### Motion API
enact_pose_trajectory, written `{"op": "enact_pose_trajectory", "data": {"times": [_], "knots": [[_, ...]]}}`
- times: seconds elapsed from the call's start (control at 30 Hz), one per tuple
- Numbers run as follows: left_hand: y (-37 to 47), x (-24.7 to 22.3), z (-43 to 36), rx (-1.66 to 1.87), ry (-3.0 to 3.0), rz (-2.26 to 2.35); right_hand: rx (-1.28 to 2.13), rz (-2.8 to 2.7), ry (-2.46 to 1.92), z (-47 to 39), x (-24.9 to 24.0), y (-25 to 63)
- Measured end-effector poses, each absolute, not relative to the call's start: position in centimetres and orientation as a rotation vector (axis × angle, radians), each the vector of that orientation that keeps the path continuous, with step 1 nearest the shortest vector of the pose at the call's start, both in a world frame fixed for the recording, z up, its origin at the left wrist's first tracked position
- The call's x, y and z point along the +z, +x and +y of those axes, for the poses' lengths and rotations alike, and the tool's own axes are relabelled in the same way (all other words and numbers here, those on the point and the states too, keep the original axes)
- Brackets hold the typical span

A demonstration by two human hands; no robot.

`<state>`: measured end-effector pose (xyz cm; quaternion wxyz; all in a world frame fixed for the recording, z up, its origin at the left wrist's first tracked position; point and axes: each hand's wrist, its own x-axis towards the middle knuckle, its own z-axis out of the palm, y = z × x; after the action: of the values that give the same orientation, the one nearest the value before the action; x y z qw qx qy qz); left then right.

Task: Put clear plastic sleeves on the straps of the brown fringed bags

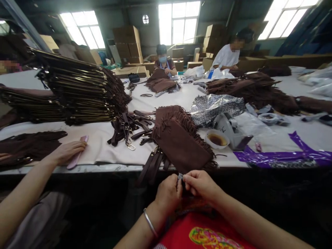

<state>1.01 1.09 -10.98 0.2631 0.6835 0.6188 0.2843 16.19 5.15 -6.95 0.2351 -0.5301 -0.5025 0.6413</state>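
2 hands [168, 191] [201, 185], pinched nearly closed, grip a small, shiny silver-grey piece [180, 176].

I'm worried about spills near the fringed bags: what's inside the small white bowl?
The small white bowl holds what looks like dark brown liquid. Its bottom, and anything beneath the brown surface, is hidden.

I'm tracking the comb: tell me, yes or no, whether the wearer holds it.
No, a co-worker's hand holds the pink comb, while the wearer's left hand and right hand are at a small grey piece.
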Motion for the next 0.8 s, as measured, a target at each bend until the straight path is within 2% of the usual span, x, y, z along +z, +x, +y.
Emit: {"op": "enact_pose_trajectory", "data": {"times": [0.2,0.53,0.67,0.8], "knots": [[0.7,-11.4,0.9,0.561,2.103,1.793,1.721,-1.450,-1.626,6.7,-7.4,15.1],[0.6,-12.0,0.8,0.507,2.110,1.813,1.580,-1.557,-1.864,7.1,-8.0,14.2],[0.6,-11.7,0.6,0.343,2.188,1.799,1.608,-1.525,-1.813,6.7,-8.0,14.5],[0.7,-11.5,0.8,0.479,2.048,1.811,1.648,-1.476,-1.682,5.7,-8.4,15.0]]}}
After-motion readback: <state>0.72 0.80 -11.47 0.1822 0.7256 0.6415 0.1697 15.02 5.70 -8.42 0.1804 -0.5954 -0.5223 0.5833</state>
